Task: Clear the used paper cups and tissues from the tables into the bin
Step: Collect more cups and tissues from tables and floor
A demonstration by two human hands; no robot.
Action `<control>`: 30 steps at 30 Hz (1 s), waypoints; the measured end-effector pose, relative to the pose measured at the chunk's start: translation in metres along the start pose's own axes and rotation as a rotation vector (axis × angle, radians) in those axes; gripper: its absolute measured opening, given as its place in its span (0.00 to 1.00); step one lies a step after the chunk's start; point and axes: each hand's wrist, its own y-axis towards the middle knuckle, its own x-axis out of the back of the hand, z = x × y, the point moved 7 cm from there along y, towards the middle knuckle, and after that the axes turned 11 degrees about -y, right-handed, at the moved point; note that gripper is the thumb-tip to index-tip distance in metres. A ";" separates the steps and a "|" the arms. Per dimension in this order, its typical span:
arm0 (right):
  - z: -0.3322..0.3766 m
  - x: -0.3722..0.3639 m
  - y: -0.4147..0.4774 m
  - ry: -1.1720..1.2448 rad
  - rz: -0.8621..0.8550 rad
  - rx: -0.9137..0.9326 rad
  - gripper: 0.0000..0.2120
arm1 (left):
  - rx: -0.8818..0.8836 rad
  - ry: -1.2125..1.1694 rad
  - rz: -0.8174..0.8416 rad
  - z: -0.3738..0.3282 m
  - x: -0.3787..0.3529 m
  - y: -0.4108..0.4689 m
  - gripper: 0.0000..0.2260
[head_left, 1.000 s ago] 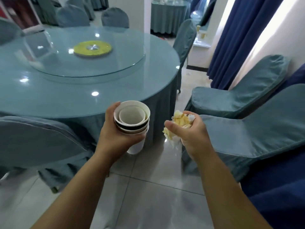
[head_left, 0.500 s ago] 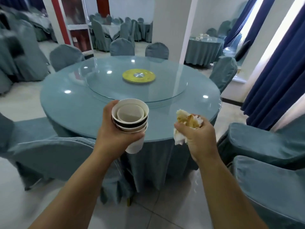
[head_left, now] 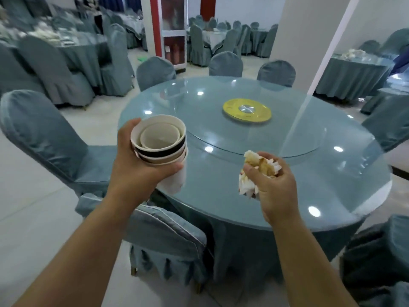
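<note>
My left hand [head_left: 135, 167] grips a nested stack of paper cups [head_left: 160, 147], white and tan with one dark band, upright at chest height over the near edge of the round table. My right hand [head_left: 273, 187] holds a crumpled wad of stained white tissues [head_left: 259, 169] above the table's near right part. Both hands are in front of me, about a forearm's width apart. No bin shows in the head view.
The round glass-topped table [head_left: 221, 191] with a lazy Susan and yellow hub [head_left: 246, 110] fills the middle. Covered chairs [head_left: 51, 140] ring it; one chair back [head_left: 163, 229] stands right below my hands. A white pillar [head_left: 309, 41] rises behind. More tables [head_left: 354, 69] stand farther back.
The view has swung left and lifted, bringing the whole table and the hall behind into sight. Both hands keep the same hold on the cups and tissues.
</note>
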 end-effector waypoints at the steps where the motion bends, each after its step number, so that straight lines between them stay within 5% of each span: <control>1: -0.001 -0.014 0.010 0.016 0.033 -0.011 0.13 | 0.009 0.008 -0.035 0.002 0.008 0.006 0.41; 6: 0.002 -0.099 0.037 0.019 0.235 0.007 0.12 | 0.040 0.117 -0.219 0.007 0.074 0.022 0.47; 14: 0.008 -0.252 0.014 -0.005 0.556 0.026 0.08 | 0.068 0.258 -0.482 0.009 0.215 0.011 0.42; 20: 0.025 -0.357 -0.022 -0.016 0.600 0.070 0.06 | 0.077 0.270 -0.562 0.015 0.331 0.021 0.48; 30: 0.042 -0.521 -0.066 -0.095 0.671 0.126 0.07 | 0.154 0.259 -0.580 0.047 0.478 0.060 0.43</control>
